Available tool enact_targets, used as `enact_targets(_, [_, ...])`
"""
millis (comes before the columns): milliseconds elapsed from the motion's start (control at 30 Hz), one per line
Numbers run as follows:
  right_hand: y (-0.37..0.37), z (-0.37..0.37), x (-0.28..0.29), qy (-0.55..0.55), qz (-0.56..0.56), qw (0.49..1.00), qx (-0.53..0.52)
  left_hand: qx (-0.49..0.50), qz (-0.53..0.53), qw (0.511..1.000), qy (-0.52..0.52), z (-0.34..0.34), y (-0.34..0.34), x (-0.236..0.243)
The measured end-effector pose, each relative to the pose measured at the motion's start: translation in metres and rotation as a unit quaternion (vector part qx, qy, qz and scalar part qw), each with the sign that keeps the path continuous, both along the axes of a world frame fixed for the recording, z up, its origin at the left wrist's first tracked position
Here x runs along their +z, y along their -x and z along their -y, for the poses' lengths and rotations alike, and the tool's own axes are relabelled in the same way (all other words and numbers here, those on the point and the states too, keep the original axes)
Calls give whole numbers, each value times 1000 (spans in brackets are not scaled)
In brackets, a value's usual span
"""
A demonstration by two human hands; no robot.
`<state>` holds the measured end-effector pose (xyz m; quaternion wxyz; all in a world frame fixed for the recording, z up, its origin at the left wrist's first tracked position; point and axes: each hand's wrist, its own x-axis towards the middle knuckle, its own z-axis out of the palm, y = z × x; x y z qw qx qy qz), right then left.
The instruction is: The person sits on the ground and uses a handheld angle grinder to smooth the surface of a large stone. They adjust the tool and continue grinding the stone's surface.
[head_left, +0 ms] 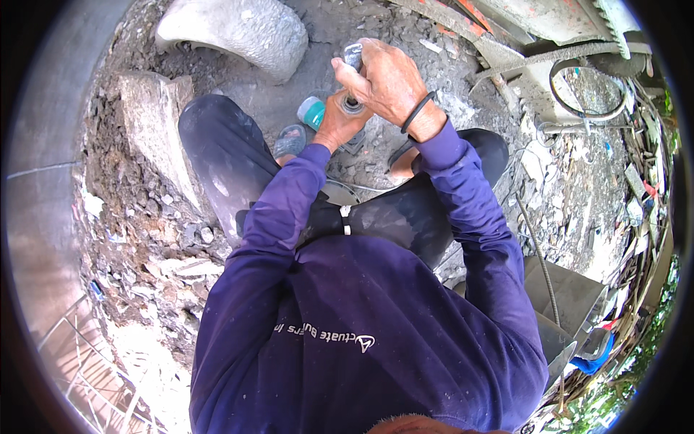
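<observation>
**Holding ring-topped piece in left hand, grey-white piece in right hand**

Going left to right. Seeing smooth grey sheet along far-left edge, thin rods low down, then broken rubble. Seeing pale slab beside left knee, big whitish rounded chunk at top.

Seeing teal-and-white cylinder against left edge of left hand; can't tell if joined to ring-topped piece. Wrapping left hand narrowly round that piece, ring facing up, out between the knees, near a sandalled foot. Pinching grey-white piece between thumb and fingers of right hand, just above in view; can't tell if joined to ring-topped piece. Wearing 1 dark band on right wrist.

Seeing, farther right, pale metal parts up top, dark hoop under them, grey metal box near right elbow, blue item just beyond.
</observation>
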<state>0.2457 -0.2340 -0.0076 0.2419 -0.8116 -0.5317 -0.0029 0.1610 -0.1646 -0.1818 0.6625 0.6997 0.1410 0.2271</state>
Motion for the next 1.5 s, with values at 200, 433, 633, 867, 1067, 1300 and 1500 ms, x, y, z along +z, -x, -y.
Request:
enact_targets(200, [-4,-4,-34,-79,32,996,-28,10,16,998,-58,-6,-15,-8])
enact_targets(433, [-14,-6,-11,-49,-3,999,-2,15,22,999,-32,-5,-16,-4])
enact_targets(633, [-9,-2,-32,-54,18,998,-33,22,32,997,-65,-4,-23,-13])
enact_targets(867, [-12,-4,-13,-66,21,997,-19,-21,-6,1000,-17,-9,-19,-9])
enact_targets(1067, [-13,1,-29,-73,22,997,-28,19,21,997,-67,-1,-20,-12])
enact_targets(1300, [-10,-24,67,-319,129,939,12,-33,8,983,-181,8,-26,-35])
enact_targets(1500, [-17,-2,79,-284,107,953,24,-51,22,970,-238,27,-34,-38])
